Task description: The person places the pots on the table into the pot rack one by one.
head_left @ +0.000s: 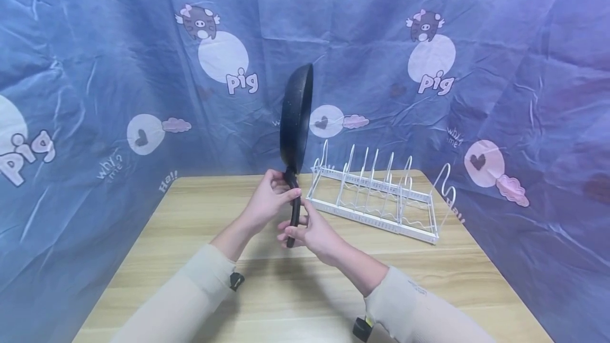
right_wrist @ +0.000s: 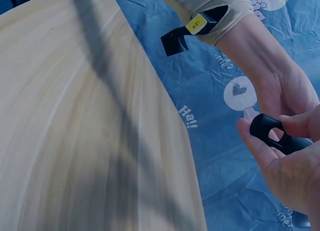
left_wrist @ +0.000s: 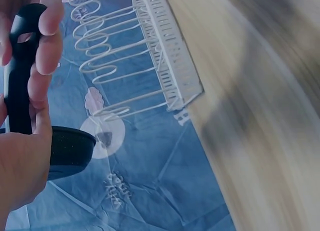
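Observation:
A black frying pan is held upright on edge above the table, its bowl at the top and its handle pointing down. High on the handle, close under the bowl, my left hand grips it with the thumb across. Lower down, my right hand pinches the handle near its end between thumb and fingers. The left wrist view shows the pan's side wall beyond the left hand. In the right wrist view the handle's end with its hanging hole sits between the right hand's thumb and fingers.
A white wire rack with several upright dividers stands at the back right of the wooden table, its right end slanting toward me. Blue printed cloth hangs around the table's back and sides. A black camera mount sits at my right cuff.

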{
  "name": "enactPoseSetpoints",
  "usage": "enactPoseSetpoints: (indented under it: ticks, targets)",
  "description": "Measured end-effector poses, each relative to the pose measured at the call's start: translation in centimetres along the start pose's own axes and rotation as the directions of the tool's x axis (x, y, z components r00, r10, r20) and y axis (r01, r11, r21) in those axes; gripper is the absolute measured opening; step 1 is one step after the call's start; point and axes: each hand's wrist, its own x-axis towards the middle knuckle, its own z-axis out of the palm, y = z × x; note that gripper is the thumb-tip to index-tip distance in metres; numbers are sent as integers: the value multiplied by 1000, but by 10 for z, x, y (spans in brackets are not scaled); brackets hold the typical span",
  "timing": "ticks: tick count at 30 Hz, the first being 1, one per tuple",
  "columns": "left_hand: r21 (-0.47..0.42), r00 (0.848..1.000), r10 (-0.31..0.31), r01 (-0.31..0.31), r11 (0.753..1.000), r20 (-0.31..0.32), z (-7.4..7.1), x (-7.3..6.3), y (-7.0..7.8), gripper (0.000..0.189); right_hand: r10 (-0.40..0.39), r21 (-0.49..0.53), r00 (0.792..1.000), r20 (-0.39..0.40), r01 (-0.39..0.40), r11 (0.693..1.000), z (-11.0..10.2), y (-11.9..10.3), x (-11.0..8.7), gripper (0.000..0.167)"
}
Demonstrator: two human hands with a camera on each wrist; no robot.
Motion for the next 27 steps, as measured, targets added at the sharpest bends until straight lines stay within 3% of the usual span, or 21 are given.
enactPoseSetpoints:
  ticks: [11, 27]
  targets:
    - [-34, 996, 47, -45, 998, 71, 27, 19, 5, 52, -41, 25, 995, -86, 43, 999, -16, -8, -9, 80]
    - [-57, 984, 29, -19, 998, 175, 55, 29, -16, 51, 23, 22, 986, -165, -20, 1000, -37, 5, -23, 77]
